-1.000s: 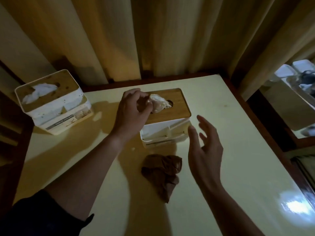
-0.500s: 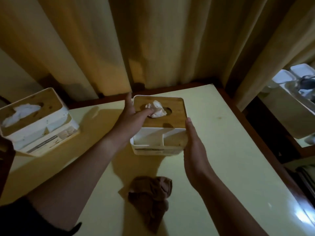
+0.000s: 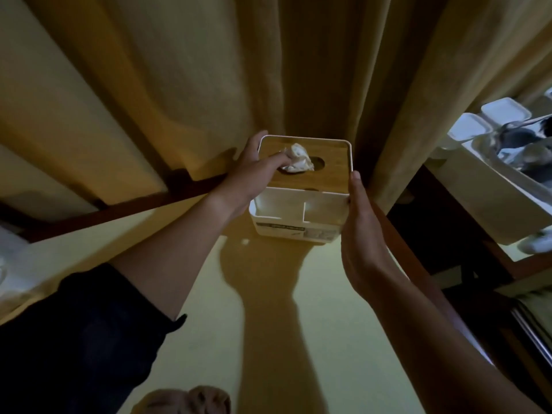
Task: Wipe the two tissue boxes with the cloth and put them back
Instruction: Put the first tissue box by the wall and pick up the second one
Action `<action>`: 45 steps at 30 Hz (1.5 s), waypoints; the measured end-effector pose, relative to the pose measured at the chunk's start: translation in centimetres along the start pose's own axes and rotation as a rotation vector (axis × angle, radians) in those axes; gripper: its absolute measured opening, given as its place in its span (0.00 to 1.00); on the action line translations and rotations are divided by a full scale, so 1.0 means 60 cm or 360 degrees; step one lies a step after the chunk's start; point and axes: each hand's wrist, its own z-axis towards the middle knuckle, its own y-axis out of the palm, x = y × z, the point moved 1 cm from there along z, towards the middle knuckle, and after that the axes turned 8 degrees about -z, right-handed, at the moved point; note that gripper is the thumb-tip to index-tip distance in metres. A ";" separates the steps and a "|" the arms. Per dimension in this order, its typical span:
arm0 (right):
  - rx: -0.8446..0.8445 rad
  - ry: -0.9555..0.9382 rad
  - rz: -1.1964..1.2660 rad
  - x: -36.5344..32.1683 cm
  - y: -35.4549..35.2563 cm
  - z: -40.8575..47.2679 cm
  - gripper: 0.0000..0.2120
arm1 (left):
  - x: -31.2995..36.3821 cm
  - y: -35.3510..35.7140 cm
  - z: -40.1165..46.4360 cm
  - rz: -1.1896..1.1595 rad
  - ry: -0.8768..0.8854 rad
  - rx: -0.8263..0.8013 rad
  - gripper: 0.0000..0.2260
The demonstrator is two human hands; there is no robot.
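Observation:
A white tissue box (image 3: 298, 218) with a wooden lid and a crumpled tissue (image 3: 298, 158) sticking out sits far back on the yellow table (image 3: 313, 339), near the curtain. My left hand (image 3: 249, 174) grips its left side, thumb on the lid by the tissue. Flat against its right side presses my right hand (image 3: 363, 237). The brown cloth (image 3: 191, 400) lies on the table at the bottom edge of view, touched by neither hand. A pale blurred shape at the far left edge may be the second box; I cannot tell.
Tan curtains (image 3: 268, 70) hang right behind the table's dark wooden back edge (image 3: 134, 206). To the right, past a dark gap, another surface holds white lidded containers (image 3: 484, 121) and a glass vessel (image 3: 519, 144).
Both hands have carried the box farther back toward the curtain. My right hand went from open in the air to pressing the box's side. The view tilted up; the cloth slid to the bottom edge.

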 end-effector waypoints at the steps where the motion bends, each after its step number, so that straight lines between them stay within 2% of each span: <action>1: 0.0005 -0.0008 -0.0013 0.000 -0.007 0.008 0.23 | 0.002 0.009 0.007 0.0000 0.0001 -0.0009 0.37; 3: 0.0018 -0.0005 -0.0045 0.000 -0.018 0.024 0.22 | 0.007 0.023 0.019 -0.0003 -0.0006 -0.0003 0.41; 6: -0.0003 0.0003 -0.0031 -0.002 -0.027 0.047 0.25 | 0.008 0.034 0.039 0.0008 -0.0005 0.0030 0.42; 9: -0.0042 -0.0007 -0.0026 -0.001 -0.029 0.061 0.28 | 0.000 0.036 0.053 0.0007 -0.0010 0.0029 0.39; 12: -0.0025 0.0009 -0.0037 0.003 -0.027 0.061 0.25 | -0.003 0.035 0.056 0.0008 -0.0006 0.0043 0.36; 17: -0.0026 -0.0021 -0.0036 0.008 -0.024 0.057 0.21 | -0.007 0.031 0.056 0.0030 -0.0021 0.0027 0.41; 19: -0.0016 -0.0034 -0.0045 0.009 -0.025 0.054 0.21 | -0.004 0.033 0.053 0.0077 -0.0026 0.0016 0.46; 22: -0.0016 -0.0031 -0.0053 0.008 -0.022 0.048 0.31 | 0.005 0.033 0.044 0.0157 -0.0028 -0.0003 0.51; 24: -0.0026 0.0019 -0.0063 0.004 -0.019 0.046 0.45 | 0.006 0.032 0.044 0.0163 -0.0011 -0.0017 0.46; 25: -0.0002 0.0053 -0.0071 0.003 -0.019 0.047 0.49 | 0.005 0.031 0.045 0.0165 -0.0004 -0.0020 0.43; 26: 0.0034 0.0081 -0.0078 0.003 -0.021 0.048 0.50 | 0.006 0.031 0.044 0.0173 0.0009 -0.0022 0.41; 29: 0.0113 0.0067 -0.0099 -0.008 -0.025 0.040 0.41 | 0.009 0.028 0.039 0.0184 0.0046 -0.0019 0.39; 34: 0.0422 -0.0161 -0.0313 -0.035 -0.010 -0.002 0.48 | 0.026 0.002 0.006 0.0196 0.0075 0.0051 0.39; 38: 0.0627 -0.0504 -0.0473 -0.054 0.058 -0.075 0.29 | 0.036 -0.068 -0.066 0.0338 0.0143 0.0148 0.35; 41: 0.0500 -0.0718 -0.0503 -0.054 0.149 -0.131 0.25 | 0.030 -0.161 -0.122 0.0480 0.0196 0.0235 0.32; 43: 0.0263 -0.0766 -0.0605 -0.042 0.217 -0.148 0.24 | 0.029 -0.238 -0.160 0.0598 0.0273 0.0345 0.29; 45: -0.0087 -0.0677 -0.0733 -0.030 0.289 -0.156 0.22 | 0.025 -0.319 -0.200 0.0706 0.0333 0.0469 0.26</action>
